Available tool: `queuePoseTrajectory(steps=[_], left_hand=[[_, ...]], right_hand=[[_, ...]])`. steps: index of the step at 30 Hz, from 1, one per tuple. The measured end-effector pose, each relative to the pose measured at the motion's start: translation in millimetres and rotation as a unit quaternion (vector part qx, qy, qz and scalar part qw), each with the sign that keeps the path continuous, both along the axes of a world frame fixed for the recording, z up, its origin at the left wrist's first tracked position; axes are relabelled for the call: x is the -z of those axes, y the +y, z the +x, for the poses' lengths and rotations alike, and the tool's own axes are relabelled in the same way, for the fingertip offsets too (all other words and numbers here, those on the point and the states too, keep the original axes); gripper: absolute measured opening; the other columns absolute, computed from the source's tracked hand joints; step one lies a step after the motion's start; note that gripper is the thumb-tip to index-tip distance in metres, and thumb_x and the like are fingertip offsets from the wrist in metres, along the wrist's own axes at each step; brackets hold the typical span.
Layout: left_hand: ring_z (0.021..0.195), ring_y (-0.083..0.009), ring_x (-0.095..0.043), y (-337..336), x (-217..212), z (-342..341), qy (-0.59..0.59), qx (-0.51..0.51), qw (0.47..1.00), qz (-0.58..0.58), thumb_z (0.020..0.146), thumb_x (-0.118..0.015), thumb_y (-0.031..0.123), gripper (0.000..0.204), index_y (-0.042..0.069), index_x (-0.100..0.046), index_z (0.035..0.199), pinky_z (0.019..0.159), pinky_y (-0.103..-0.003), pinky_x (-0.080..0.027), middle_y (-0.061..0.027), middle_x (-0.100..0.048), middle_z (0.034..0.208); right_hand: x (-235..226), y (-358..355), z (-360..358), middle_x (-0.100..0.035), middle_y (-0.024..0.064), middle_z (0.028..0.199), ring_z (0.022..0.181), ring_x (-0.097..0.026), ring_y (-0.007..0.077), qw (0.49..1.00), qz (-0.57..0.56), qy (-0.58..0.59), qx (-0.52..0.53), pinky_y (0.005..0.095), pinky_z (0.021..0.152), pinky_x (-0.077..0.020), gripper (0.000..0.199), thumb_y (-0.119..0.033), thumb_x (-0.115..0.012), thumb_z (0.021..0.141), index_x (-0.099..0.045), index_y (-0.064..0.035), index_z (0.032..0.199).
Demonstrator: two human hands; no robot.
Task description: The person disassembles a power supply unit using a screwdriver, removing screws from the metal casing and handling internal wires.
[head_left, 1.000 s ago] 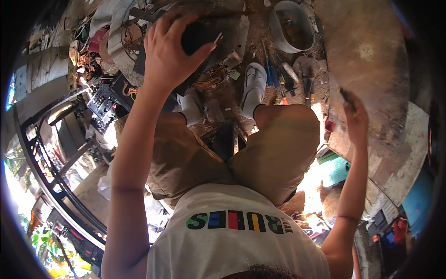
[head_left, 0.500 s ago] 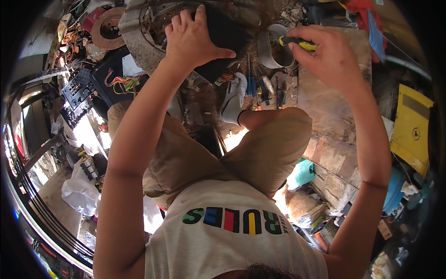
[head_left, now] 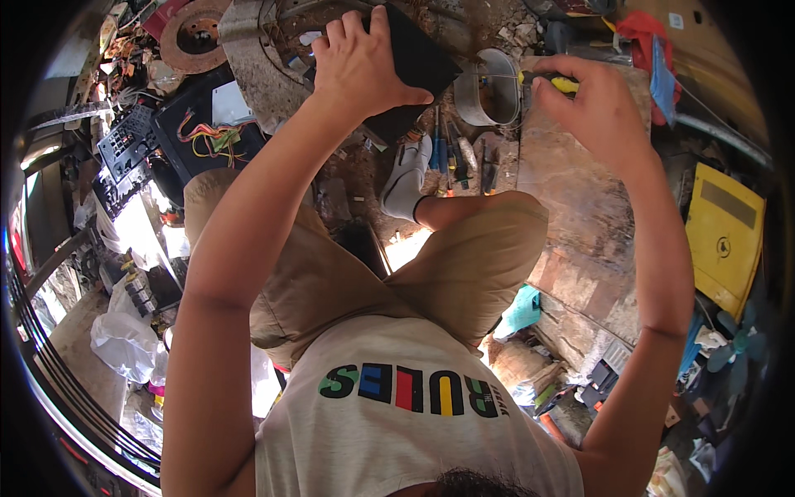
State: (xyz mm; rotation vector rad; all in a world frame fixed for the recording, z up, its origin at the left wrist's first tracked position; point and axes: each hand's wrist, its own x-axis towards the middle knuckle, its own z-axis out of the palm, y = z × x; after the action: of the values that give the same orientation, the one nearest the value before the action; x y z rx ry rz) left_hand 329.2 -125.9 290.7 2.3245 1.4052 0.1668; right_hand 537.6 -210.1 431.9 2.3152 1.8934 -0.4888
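Note:
My left hand [head_left: 358,73] is wrapped over a black box [head_left: 421,70], fingers on its far side and thumb across the near face. The box is tilted, and the hand covers part of it. Off to the right, my right hand [head_left: 595,108] grips a screwdriver [head_left: 565,84] by its yellow and black handle. Its thin shaft points left, toward the box, above a grey metal ring [head_left: 465,98]. The shaft's tip is hard to make out, and I cannot tell whether it touches the box.
Several screwdrivers and tools [head_left: 451,157] lie on the ground beside my foot [head_left: 406,182]. Left of my legs are a black case with coloured wires [head_left: 211,142] and a rusty brake disc [head_left: 175,45]. A wooden board [head_left: 571,182] and a yellow panel [head_left: 725,236] are on the right.
The view has shifted slightly. In it, the black box and my left hand sit a little farther right, and the right hand with the screwdriver is slightly lower. Both grips stay the same.

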Motion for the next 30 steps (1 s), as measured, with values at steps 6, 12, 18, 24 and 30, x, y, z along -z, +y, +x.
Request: queuePoseTrajectory(steps=[6,12,18,24,30], left_hand=[[0.126,-0.0388,-0.046,-2,-6,3,-0.029,0.002,0.999,0.02,0.056,-0.089,0.057,0.123,-0.005,-0.036,0.149,0.106,-0.051,-0.037,-0.0225,-0.048,0.132],[0.124,-0.0371,-0.046,1,15,5,-0.043,-0.005,0.994,0.096,0.056,-0.089,0.056,0.121,-0.006,-0.039,0.147,0.104,-0.049,-0.038,-0.0213,-0.05,0.128],[0.132,-0.0371,-0.04,-3,2,6,-0.076,0.015,0.993,0.086,0.057,-0.09,0.054,0.121,0.002,-0.035,0.152,0.109,-0.052,-0.034,-0.0227,-0.042,0.141],[0.103,-0.0277,-0.064,-3,47,38,-0.281,0.149,0.944,0.093,0.08,-0.078,0.034,0.031,0.02,-0.074,0.108,0.085,-0.047,-0.049,-0.0031,-0.068,0.107],[0.082,-0.0258,-0.069,6,54,54,-0.304,0.179,0.928,0.122,0.084,-0.074,0.034,0.017,0.019,-0.075,0.092,0.074,-0.04,-0.054,-0.0012,-0.071,0.087]], right_hand=[[8,22,-1,-0.071,0.0155,0.096,0.09,-0.069,0.033,0.983,-0.021,-0.113,-0.141,0.0374,0.079,-0.0526,0.027,-0.018,-0.067,0.086,-0.073,-0.0061,0.11],[-8,56,-17,-0.066,0.0115,0.081,0.078,-0.064,0.0282,0.965,-0.246,-0.086,-0.041,0.041,0.072,-0.0509,0.019,-0.016,-0.065,0.089,-0.069,-0.0006,0.099],[-16,58,-33,-0.061,0.0074,0.1,0.092,-0.063,0.0277,0.781,0.011,-0.246,-0.574,0.0416,0.082,-0.0527,0.021,-0.005,-0.064,0.082,-0.069,-0.0054,0.103],[3,48,-3,-0.056,0.0085,0.108,0.101,-0.057,0.0257,0.811,0.094,-0.189,-0.545,0.0389,0.083,-0.0491,0.043,-0.004,-0.067,0.074,-0.066,-0.0115,0.116],[-14,33,-18,-0.061,0.0086,0.102,0.092,-0.06,0.0291,0.943,0.034,-0.124,-0.307,0.037,0.079,-0.0503,0.044,-0.016,-0.071,0.083,-0.061,-0.0108,0.126]])
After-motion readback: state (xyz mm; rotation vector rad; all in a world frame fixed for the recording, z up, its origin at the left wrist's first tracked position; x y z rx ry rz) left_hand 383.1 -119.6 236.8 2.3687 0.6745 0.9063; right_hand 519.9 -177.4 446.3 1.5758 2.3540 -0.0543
